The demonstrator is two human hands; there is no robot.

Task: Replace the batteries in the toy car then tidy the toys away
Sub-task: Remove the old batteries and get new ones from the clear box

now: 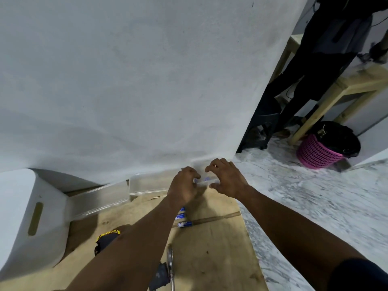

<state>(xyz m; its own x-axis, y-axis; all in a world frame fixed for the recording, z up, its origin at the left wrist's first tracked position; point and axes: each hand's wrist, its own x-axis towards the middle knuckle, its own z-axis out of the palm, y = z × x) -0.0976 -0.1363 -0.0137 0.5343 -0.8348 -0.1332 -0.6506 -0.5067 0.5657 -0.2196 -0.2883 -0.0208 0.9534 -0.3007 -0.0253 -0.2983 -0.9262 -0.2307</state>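
Left hand [184, 186]: fingers curled onto the left end of a small clear case [205, 181], gripping it.
Right hand [227, 179]: thumb and forefinger curve around the case's right end; blur hides whether they actually touch it, so I cannot tell if it grips.
Small clear case: held low against the foot of the white wall [147, 80], with something blue inside.
Toy car [106, 238]: black and yellow, on the wooden board [220, 248], partly hidden behind the left forearm, well apart from the hands.
Batteries [184, 224]: blue and white, lying side by side on the board just below the left wrist.
Metal tool [170, 261]: on the board near the bottom edge.
Clear plastic box [144, 183]: just left of the hands, against the wall.
Pink basket [317, 153]: on the marble floor [315, 206], far right.
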